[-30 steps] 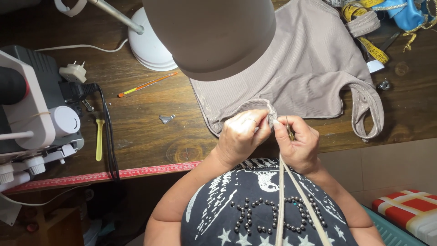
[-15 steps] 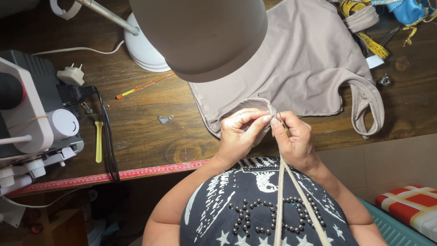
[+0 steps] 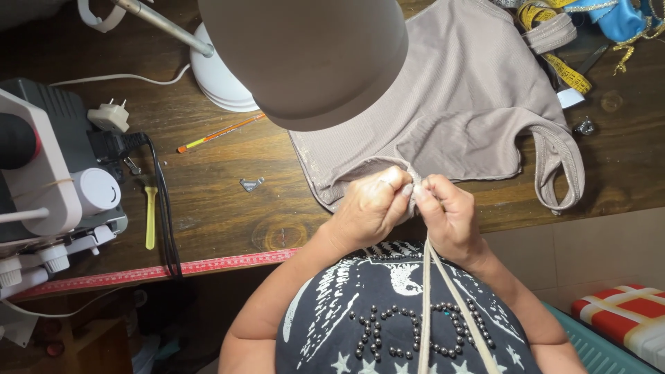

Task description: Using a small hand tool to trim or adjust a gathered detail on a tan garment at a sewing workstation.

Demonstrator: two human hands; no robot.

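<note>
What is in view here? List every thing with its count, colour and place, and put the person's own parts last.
garment: one, taupe, spread on the table's right half, its edge pinched by both hands
strap: one doubled, taupe, runs from the hands down over the shirt
lamp: one, taupe shade on white base, top centre
sewing machine: one, white and grey, far left
pencil: one, orange, left of the garment
yellow tool: one, beside the machine
measuring tape: one, yellow, top right
red ruler: one, along the table's front edge
table: one, dark wood
left hand: grip on the garment's edge
right hand: grip on the garment's edge
</note>
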